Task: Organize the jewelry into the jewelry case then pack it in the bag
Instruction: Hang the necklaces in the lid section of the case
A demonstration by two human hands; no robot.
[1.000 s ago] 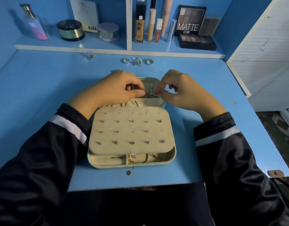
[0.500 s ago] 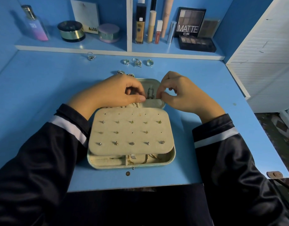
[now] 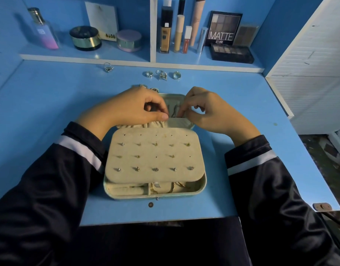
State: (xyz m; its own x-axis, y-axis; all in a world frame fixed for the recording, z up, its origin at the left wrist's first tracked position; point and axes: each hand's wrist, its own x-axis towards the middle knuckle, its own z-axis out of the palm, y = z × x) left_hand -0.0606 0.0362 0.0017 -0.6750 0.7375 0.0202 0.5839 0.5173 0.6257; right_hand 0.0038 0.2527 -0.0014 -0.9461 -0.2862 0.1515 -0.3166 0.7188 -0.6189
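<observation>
A pale green jewelry case (image 3: pixel 202 186) lies open on the blue desk. Its beige earring panel (image 3: pixel 153 156) holds several studs, and gold chains show in the tray below it. Both hands work at the raised lid (image 3: pixel 173 96). My left hand (image 3: pixel 130 108) and my right hand (image 3: pixel 213 112) have curled fingers that pinch a thin necklace chain (image 3: pixel 174 111) just above the lid's gathered pocket (image 3: pixel 157 124). Loose rings (image 3: pixel 162 75) lie on the desk behind the case, one more ring (image 3: pixel 108 67) farther left, and others (image 3: pixel 153 90) peek out behind my left hand.
A shelf at the back holds a perfume bottle (image 3: pixel 43 29), jars (image 3: pixel 85 38), makeup tubes (image 3: pixel 179 33) and eyeshadow palettes (image 3: pixel 232 51). A white cabinet (image 3: pixel 309 73) borders the desk on the right. A small round bead (image 3: pixel 150 204) lies by the desk's front edge.
Both hands have stayed at the lid, with their fingertips shifting slightly on the chain toward the pocket edge. The case has not moved.
</observation>
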